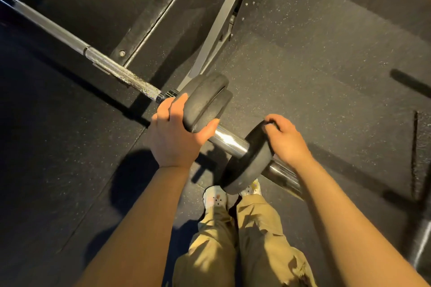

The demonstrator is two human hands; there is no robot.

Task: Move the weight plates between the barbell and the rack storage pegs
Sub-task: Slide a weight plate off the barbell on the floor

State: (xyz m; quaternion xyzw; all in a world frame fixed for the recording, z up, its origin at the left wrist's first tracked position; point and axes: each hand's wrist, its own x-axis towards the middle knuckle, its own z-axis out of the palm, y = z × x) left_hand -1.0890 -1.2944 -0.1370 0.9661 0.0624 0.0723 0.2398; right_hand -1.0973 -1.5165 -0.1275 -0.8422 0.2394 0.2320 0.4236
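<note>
A steel barbell (116, 72) runs from the upper left down to the lower right, seen from above. Two small black weight plates (205, 100) sit side by side at the inner end of its chrome sleeve (229, 141). My left hand (175, 133) grips their near rim, thumb on the outer side and fingers on the inner side. A third black plate (247, 165) sits farther out on the sleeve, apart from the pair. My right hand (285, 138) curls over its top rim and holds it.
The rack's black upright and base (217, 28) stand behind the plates. The floor is dark rubber matting (326, 53). My legs and light shoes (215, 198) are directly below the outer plate. A metal post (422, 244) shows at the right edge.
</note>
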